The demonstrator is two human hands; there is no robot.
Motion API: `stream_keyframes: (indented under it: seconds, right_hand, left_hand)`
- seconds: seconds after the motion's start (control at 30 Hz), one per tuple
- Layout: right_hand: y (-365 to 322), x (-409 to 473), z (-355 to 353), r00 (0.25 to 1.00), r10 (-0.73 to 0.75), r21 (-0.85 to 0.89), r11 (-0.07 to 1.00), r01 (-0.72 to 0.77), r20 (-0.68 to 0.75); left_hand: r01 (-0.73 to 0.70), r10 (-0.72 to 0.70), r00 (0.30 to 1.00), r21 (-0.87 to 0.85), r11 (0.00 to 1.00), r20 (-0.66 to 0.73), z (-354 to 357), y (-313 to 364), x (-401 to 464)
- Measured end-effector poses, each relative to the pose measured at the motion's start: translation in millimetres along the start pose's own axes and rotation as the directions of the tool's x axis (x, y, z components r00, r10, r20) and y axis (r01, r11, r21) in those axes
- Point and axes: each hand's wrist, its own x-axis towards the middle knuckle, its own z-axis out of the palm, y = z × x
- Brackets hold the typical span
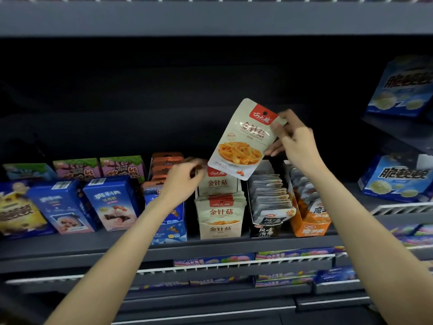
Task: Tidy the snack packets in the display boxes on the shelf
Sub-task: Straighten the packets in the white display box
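While your right hand [290, 139] pinches the packet [243, 139] tilted above its beige display box [220, 228], your left hand [185, 177], loosely curled, seems empty.

- A shop, at a snack aisle: dark shelves [210, 247] stand in tiers, one above another.
- Open display boxes [220, 227] hold rows of identical snack packets [221, 208], fronts facing out.
- Blue biscuit boxes [110, 202] stand side by side in matching stock.
- White wire rails [234, 263] edge the lower shelf of candy packs [213, 260].
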Motion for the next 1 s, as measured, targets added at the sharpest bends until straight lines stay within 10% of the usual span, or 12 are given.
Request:
stream_keyframes:
  seconds: [0.2, 0.53, 0.83, 1.0]
  right_hand:
    - [3, 1, 18, 0.996, 0.012, 0.055, 0.998, -0.017, 0.094]
    - [29, 0, 70, 0.898, 0.115, -0.551, 0.82, 0.155, 0.424]
    - [23, 2, 87, 0.888, 0.054, -0.807, 0.445, 0.388, 0.457]
    - [20, 7, 86, 0.932, 0.077, -0.778, 0.578, 0.248, 0.354]
  left_hand:
    - [-0.259, 0.225, 0.966, 0.453, 0.853, 0.129, -22, -26, 14]
    - [-0.163, 0.099, 0.975, 0.337, 0.927, 0.198, -29, -40, 10]
    - [-0.088, 0.075, 0.994, 0.181, 0.98, 0.079, -17, -32, 10]
    - [-0.168, 0.145, 0.984, 0.259, 0.951, 0.107, -14, -29, 14]
